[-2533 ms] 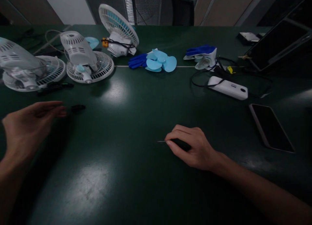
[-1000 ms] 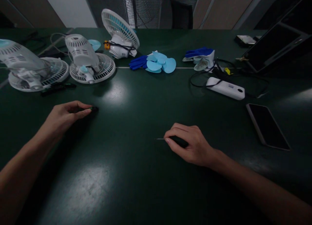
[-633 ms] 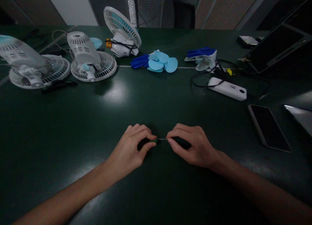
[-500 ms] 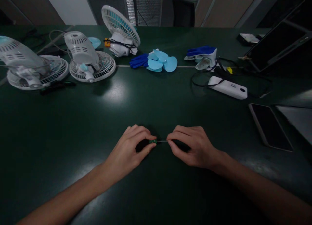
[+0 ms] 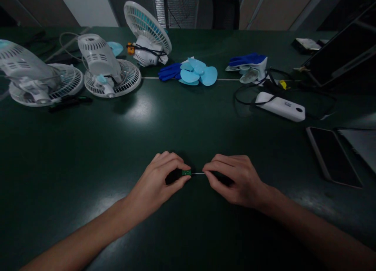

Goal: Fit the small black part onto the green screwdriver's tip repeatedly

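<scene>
Between thumb and forefinger, my left hand (image 5: 166, 176) pinches a small green circuit board (image 5: 186, 172) by its upper and lower edges. A thin, pale, straight piece like a wire or pin (image 5: 198, 173) runs sideways from the board's right end. Its other end lies between the closed fingertips of my right hand (image 5: 233, 177). Whether it is a stiff pin or a wire is too small to tell. Both hands are low over the dark green table (image 5: 164, 134), close to its surface.
Several white fans (image 5: 100, 59) stand or lie at the back left. A light blue fan blade (image 5: 199, 70) rests on blue gloves (image 5: 170, 71); another glove (image 5: 248, 61) lies farther right. At right are a white power bank-like device (image 5: 282, 106), cables, a phone (image 5: 333, 155) and a dark monitor-like panel (image 5: 343, 51).
The view has shifted slightly, so most things sit a little to the right or higher. More of the green board shows between my left fingers. Both hands keep their pinch.
</scene>
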Demonstrator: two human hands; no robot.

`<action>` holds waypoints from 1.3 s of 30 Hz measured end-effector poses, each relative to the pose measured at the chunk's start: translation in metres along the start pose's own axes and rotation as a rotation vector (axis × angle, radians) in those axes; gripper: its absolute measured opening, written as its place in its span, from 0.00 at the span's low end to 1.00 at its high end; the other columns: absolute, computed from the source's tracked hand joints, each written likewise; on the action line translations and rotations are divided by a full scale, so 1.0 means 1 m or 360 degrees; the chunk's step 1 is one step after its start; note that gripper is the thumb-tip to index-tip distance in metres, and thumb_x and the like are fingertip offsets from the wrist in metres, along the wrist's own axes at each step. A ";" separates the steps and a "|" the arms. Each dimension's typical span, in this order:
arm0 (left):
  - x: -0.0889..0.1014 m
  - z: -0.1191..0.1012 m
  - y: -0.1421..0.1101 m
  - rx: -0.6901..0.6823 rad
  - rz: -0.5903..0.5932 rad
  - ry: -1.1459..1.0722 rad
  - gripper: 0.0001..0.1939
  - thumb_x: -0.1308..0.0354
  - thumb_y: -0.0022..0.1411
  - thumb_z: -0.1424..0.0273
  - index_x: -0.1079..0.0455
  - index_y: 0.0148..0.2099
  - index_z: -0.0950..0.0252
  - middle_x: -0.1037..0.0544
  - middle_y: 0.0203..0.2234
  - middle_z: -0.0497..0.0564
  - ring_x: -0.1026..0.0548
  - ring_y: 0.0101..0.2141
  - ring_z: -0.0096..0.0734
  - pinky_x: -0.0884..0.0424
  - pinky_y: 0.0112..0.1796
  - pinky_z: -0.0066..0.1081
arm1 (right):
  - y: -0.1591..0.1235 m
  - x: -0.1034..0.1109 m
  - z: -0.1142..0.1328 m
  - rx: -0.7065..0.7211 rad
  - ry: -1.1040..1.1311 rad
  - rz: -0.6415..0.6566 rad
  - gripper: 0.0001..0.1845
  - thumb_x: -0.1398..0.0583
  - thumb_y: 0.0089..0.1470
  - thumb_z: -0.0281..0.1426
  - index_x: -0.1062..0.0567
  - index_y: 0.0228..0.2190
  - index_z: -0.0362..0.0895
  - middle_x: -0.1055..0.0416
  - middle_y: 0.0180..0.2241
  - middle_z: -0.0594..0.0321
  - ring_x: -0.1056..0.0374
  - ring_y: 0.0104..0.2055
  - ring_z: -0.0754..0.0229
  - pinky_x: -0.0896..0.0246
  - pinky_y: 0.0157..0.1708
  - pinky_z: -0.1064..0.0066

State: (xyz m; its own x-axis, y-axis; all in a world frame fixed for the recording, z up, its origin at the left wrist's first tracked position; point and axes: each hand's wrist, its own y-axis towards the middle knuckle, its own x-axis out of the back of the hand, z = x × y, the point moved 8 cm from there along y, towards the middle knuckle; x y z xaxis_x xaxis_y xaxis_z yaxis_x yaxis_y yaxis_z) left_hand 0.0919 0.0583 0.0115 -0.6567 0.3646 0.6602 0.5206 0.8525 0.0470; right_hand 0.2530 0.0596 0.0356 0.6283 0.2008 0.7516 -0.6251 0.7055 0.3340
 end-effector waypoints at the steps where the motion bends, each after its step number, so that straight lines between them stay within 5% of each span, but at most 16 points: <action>1: 0.000 0.000 0.000 0.0005 0.0009 0.0001 0.08 0.41 0.69 0.65 0.28 0.49 0.55 0.25 0.42 0.45 0.30 0.42 0.32 0.40 0.42 0.35 | 0.002 0.002 0.000 -0.0026 0.0097 -0.0037 0.06 0.41 0.60 0.26 0.24 0.39 0.43 0.28 0.32 0.65 0.33 0.30 0.67 0.42 0.29 0.72; 4: -0.001 0.000 0.001 0.0014 0.0022 0.0015 0.07 0.41 0.69 0.65 0.28 0.49 0.55 0.24 0.41 0.44 0.30 0.41 0.31 0.40 0.42 0.35 | 0.005 0.004 -0.001 -0.0065 0.0270 -0.0082 0.06 0.41 0.61 0.25 0.24 0.40 0.43 0.26 0.34 0.63 0.31 0.33 0.66 0.39 0.32 0.72; 15: -0.001 0.001 -0.002 -0.0022 -0.0017 0.0044 0.08 0.40 0.69 0.65 0.28 0.50 0.55 0.24 0.42 0.44 0.30 0.43 0.31 0.39 0.43 0.35 | -0.001 -0.009 -0.004 -0.0005 -0.0086 0.0130 0.06 0.41 0.61 0.28 0.23 0.40 0.45 0.28 0.31 0.66 0.35 0.29 0.67 0.46 0.28 0.70; 23: -0.001 -0.001 0.001 -0.0014 0.0011 0.0063 0.06 0.42 0.69 0.65 0.28 0.48 0.56 0.24 0.41 0.45 0.29 0.42 0.32 0.38 0.42 0.36 | 0.010 0.002 0.007 -0.0009 0.0222 -0.0086 0.06 0.40 0.61 0.26 0.24 0.40 0.43 0.25 0.35 0.63 0.30 0.35 0.66 0.37 0.33 0.73; 30: 0.002 0.001 -0.009 -0.0215 0.0203 0.0182 0.14 0.49 0.73 0.69 0.31 0.58 0.55 0.27 0.49 0.51 0.29 0.49 0.33 0.33 0.50 0.34 | 0.002 0.009 -0.010 -0.0121 0.0213 -0.0123 0.07 0.41 0.61 0.26 0.23 0.40 0.44 0.25 0.35 0.62 0.30 0.33 0.64 0.35 0.33 0.71; 33: 0.029 0.025 -0.010 -0.0206 0.0125 0.0371 0.16 0.50 0.73 0.68 0.32 0.60 0.54 0.27 0.51 0.52 0.30 0.51 0.35 0.32 0.51 0.35 | 0.002 0.010 -0.011 -0.0130 0.0234 -0.0118 0.07 0.41 0.62 0.28 0.22 0.40 0.44 0.25 0.34 0.62 0.30 0.33 0.64 0.36 0.32 0.71; 39: 0.129 0.097 -0.011 0.0257 -0.0332 0.0714 0.16 0.47 0.71 0.62 0.28 0.56 0.59 0.27 0.51 0.50 0.27 0.47 0.36 0.31 0.47 0.32 | 0.004 0.010 -0.011 -0.0133 0.0272 -0.0115 0.07 0.41 0.62 0.27 0.22 0.40 0.42 0.26 0.33 0.62 0.31 0.32 0.65 0.36 0.31 0.72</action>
State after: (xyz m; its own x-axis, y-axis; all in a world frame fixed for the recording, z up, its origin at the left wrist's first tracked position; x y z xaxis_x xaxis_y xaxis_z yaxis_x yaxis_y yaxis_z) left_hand -0.0520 0.1320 0.0237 -0.4205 0.0144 0.9072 0.2895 0.9497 0.1192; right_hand 0.2615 0.0714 0.0380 0.7440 0.2550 0.6175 -0.5395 0.7746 0.3300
